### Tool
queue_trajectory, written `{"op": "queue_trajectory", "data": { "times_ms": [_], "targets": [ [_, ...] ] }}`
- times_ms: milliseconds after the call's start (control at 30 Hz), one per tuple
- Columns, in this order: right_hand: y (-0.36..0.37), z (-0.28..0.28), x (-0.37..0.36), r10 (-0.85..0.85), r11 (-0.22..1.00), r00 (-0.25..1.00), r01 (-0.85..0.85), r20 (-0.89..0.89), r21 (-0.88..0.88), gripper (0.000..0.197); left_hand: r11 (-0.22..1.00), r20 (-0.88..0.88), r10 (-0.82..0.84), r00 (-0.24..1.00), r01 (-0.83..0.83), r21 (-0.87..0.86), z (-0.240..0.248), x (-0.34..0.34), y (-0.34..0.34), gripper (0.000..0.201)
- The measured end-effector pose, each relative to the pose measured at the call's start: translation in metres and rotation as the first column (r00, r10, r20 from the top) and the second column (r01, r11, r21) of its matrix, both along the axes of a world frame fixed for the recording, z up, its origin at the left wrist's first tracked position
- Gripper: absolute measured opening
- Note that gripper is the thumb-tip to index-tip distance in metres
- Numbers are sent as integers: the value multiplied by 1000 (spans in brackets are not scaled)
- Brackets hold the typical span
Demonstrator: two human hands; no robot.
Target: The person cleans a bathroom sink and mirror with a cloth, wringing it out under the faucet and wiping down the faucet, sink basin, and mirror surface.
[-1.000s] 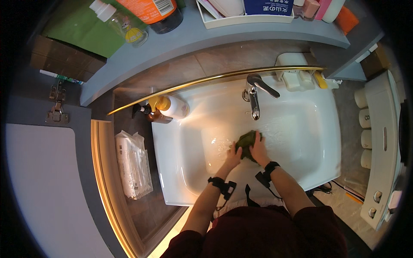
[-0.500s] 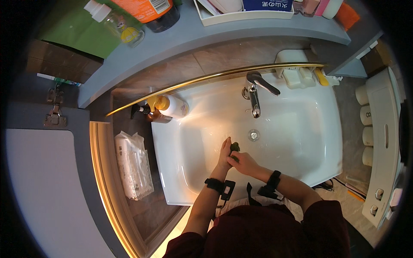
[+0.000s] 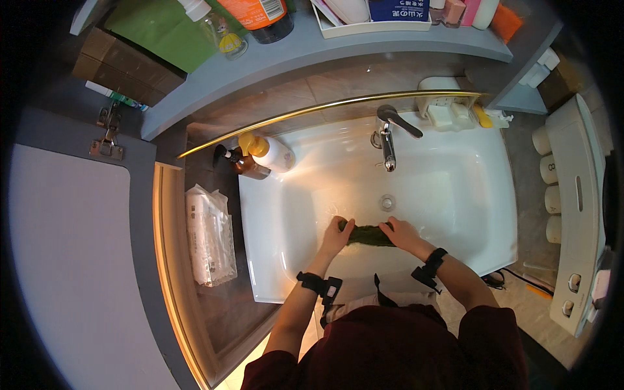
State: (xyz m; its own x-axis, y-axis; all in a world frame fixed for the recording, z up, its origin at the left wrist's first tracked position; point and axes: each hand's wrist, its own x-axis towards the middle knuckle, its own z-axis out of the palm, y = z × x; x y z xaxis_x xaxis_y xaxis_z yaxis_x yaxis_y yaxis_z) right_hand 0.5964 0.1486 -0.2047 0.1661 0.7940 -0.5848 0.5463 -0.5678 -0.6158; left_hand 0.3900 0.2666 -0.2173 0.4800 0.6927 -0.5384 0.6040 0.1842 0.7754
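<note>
Cloth point(image 3: 369, 236) was over the front part of the white sink point(image 3: 465, 195), which took up most of the space before you. Along the back, above the sink, ran your grey shelf point(image 3: 390, 41), with a brass rail point(image 3: 325, 105) crossing below it. To your left, beside the sink, lay a plastic-wrapped pack point(image 3: 211, 237). The faucet point(image 3: 388, 143) jutted over the sink ahead of you, beyond the cloth. At the back left corner stood a white bottle point(image 3: 278, 156), with a brown bottle point(image 3: 252, 168) just beside it. Your left hand point(image 3: 335, 236) gripped the cloth's left end, and your right hand point(image 3: 403, 235) gripped its right end, the cloth stretched between them.
</note>
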Motion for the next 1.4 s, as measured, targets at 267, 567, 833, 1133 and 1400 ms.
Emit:
{"op": "queue_trajectory", "data": {
  "times_ms": [267, 567, 833, 1133, 1400],
  "targets": [
    [-57, -5, 28, -105, 959, 994, 98, 12, 268, 46, 816, -236, -422, 875, 481, 321, -6, -47, -18, 30],
    [-65, 45, 54, 75, 913, 980, -142, 186, 382, 21, 748, -114, -364, 924, 363, 555, 38, -53, -5, 20],
    [-44, 96, 73, -65, 744, 953, -151, 295, 651, 16, 722, 5, -238, 971, 173, 670, 102, -30, 6, 15],
    [-51, 140, 80, 98, 867, 983, -159, 153, 472, 20, 666, -69, -444, 894, 380, 642, 131, -55, -2, 39],
    [-43, -15, 67, 8, 994, 994, -20, 108, 111, 40, 856, -305, -377, 875, 455, 246, 0, -60, -7, 42]
  ]
}}
